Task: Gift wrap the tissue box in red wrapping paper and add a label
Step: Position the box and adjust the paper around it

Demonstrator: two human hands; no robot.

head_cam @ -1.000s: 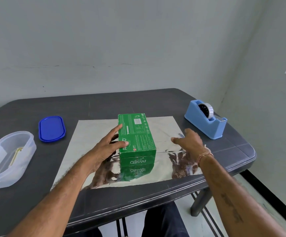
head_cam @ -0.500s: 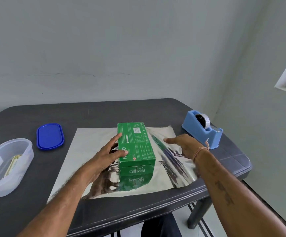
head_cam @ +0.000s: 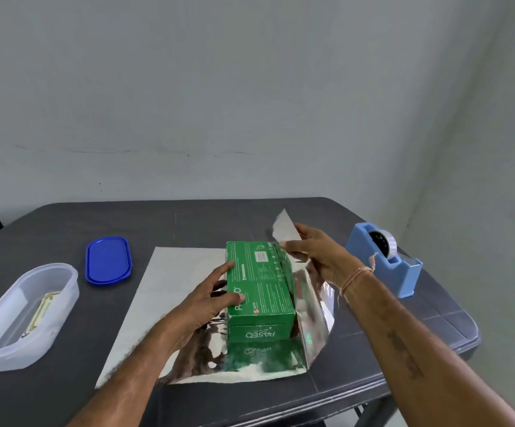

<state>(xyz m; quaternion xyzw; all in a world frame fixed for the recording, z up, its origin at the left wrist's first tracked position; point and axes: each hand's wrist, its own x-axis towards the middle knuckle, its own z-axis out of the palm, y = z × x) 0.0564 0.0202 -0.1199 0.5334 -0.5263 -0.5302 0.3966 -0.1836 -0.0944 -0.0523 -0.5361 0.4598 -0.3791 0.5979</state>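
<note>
While our left hand [head_cam: 210, 298] steadies the green cardboard tissue box [head_cam: 262, 285], fingers spread straight against its side and thumb flat on top, our right hand [head_cam: 314, 254] pinches a corner of the mirror-shiny wrapping paper [head_cam: 176, 288], which curves up from under the box toward that grip. Just beyond the pinching hand sits a blocky blue tape dispenser [head_cam: 385, 266]; well outside the left hand lie an oval blue lid [head_cam: 108, 260] and a clear plastic tub [head_cam: 25, 315] on the dark table [head_cam: 219, 223].

the left hand [head_cam: 210, 298] presses the paseo tissue box [head_cam: 260, 285] at its left. at its right, the right hand [head_cam: 317, 254] pinches lifted silvery wrapping paper [head_cam: 173, 282].
</note>
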